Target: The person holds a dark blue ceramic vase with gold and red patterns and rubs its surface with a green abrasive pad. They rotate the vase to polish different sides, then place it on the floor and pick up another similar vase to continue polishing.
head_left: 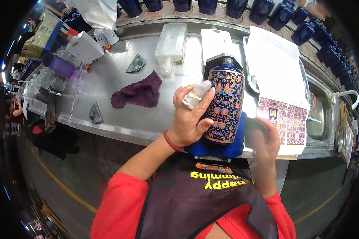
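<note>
A dark blue bottle (226,105) with a colourful floral pattern lies tilted before me, its clear glass neck pointing away. My left hand (191,113) grips the bottle's left side, thumb and fingers against the pattern. Grey-white covers (199,93) wrap some of that hand's fingertips. To the right of the bottle, my right hand (269,137) is closed around a blurred, greenish-grey flat piece (255,131). Beneath the bottle is a blue cloth (195,149), and a dark angular support (237,63) shows around its neck.
Patterned printed sheets (295,123) and white paper (273,67) lie at right, beside a sink (321,115). A purple cloth (141,91), two greenish flat pieces (136,63) and a clear block-shaped container (171,44) rest on the metal worktop (119,123). Several blue bottles (207,6) line the back.
</note>
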The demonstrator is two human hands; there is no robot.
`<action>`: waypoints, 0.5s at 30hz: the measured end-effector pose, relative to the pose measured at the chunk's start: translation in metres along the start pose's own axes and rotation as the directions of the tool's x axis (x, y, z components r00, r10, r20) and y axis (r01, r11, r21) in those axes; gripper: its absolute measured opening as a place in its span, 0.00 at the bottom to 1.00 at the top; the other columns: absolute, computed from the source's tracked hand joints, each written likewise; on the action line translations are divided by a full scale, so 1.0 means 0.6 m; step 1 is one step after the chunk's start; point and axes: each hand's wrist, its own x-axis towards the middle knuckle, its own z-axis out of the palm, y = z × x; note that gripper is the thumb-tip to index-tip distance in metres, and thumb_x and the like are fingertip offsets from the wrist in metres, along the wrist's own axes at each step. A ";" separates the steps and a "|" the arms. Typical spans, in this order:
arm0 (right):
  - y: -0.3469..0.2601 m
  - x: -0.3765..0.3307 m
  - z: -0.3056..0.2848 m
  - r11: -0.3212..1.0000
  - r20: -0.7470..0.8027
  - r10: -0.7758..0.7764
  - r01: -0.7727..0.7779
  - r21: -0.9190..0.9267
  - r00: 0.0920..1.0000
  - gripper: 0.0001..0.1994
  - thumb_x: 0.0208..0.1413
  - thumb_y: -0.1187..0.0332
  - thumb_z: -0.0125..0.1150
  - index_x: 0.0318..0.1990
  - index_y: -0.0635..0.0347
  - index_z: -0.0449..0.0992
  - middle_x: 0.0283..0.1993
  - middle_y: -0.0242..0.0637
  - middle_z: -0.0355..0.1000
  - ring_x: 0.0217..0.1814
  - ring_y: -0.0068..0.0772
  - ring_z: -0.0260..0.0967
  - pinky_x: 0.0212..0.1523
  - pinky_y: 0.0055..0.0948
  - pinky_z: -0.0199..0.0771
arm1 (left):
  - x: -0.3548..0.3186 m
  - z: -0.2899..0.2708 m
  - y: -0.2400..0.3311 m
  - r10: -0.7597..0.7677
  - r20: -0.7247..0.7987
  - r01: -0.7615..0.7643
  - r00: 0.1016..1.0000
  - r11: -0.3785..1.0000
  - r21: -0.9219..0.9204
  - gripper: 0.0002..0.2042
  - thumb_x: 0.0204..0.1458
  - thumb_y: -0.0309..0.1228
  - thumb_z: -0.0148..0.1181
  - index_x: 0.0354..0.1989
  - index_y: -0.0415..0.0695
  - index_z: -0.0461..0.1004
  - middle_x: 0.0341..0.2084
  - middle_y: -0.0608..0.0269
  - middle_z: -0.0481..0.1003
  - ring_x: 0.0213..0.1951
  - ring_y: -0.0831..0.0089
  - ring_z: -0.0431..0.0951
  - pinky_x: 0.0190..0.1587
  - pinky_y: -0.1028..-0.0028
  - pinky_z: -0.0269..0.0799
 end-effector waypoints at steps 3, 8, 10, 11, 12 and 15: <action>-0.013 0.052 0.019 0.779 0.193 -0.352 0.401 -0.483 0.916 0.21 0.62 0.76 0.59 0.62 0.69 0.70 0.61 0.55 0.70 0.57 0.49 0.71 0.61 0.40 0.69 | 0.002 0.000 0.003 0.015 0.025 -0.016 1.000 0.999 0.039 0.36 0.66 0.60 0.41 0.67 0.41 0.70 0.63 0.54 0.71 0.65 0.55 0.58 0.72 0.50 0.37; -0.034 0.093 0.051 0.562 0.390 -0.285 0.482 -0.672 0.876 0.25 0.62 0.67 0.61 0.66 0.65 0.69 0.72 0.57 0.60 0.66 0.60 0.63 0.66 0.48 0.64 | 0.016 -0.007 0.007 0.026 0.073 -0.031 0.997 0.997 0.077 0.38 0.65 0.63 0.39 0.70 0.41 0.66 0.64 0.53 0.69 0.66 0.54 0.57 0.72 0.49 0.35; -0.043 0.092 0.058 0.550 0.401 -0.230 0.458 -0.698 0.887 0.28 0.61 0.61 0.63 0.67 0.62 0.69 0.73 0.54 0.58 0.68 0.61 0.59 0.67 0.50 0.62 | 0.021 -0.007 0.007 0.020 0.087 -0.026 0.996 0.997 0.072 0.40 0.64 0.64 0.39 0.71 0.41 0.64 0.65 0.53 0.68 0.66 0.54 0.57 0.72 0.48 0.35; -0.047 0.091 0.062 0.532 0.407 -0.215 0.456 -0.714 0.888 0.28 0.61 0.61 0.63 0.67 0.61 0.70 0.73 0.54 0.58 0.67 0.60 0.59 0.67 0.50 0.62 | 0.022 -0.006 0.008 0.026 0.087 -0.033 0.996 0.996 0.080 0.40 0.64 0.64 0.39 0.71 0.41 0.64 0.65 0.53 0.68 0.66 0.53 0.57 0.72 0.48 0.35; -0.050 0.091 0.064 0.511 0.409 -0.215 0.459 -0.727 0.887 0.28 0.61 0.61 0.63 0.67 0.61 0.70 0.73 0.53 0.58 0.67 0.60 0.59 0.67 0.50 0.62 | 0.023 -0.005 0.009 0.029 0.089 -0.037 0.996 0.996 0.082 0.41 0.63 0.65 0.39 0.71 0.41 0.63 0.66 0.52 0.68 0.67 0.53 0.57 0.72 0.48 0.35; -0.055 0.093 0.070 0.489 0.400 -0.212 0.451 -0.747 0.892 0.28 0.60 0.61 0.64 0.66 0.60 0.71 0.72 0.52 0.59 0.66 0.60 0.60 0.66 0.50 0.62 | 0.025 -0.002 0.011 0.046 0.093 -0.055 0.995 0.994 0.091 0.42 0.62 0.66 0.40 0.72 0.41 0.63 0.66 0.50 0.67 0.67 0.52 0.57 0.71 0.47 0.35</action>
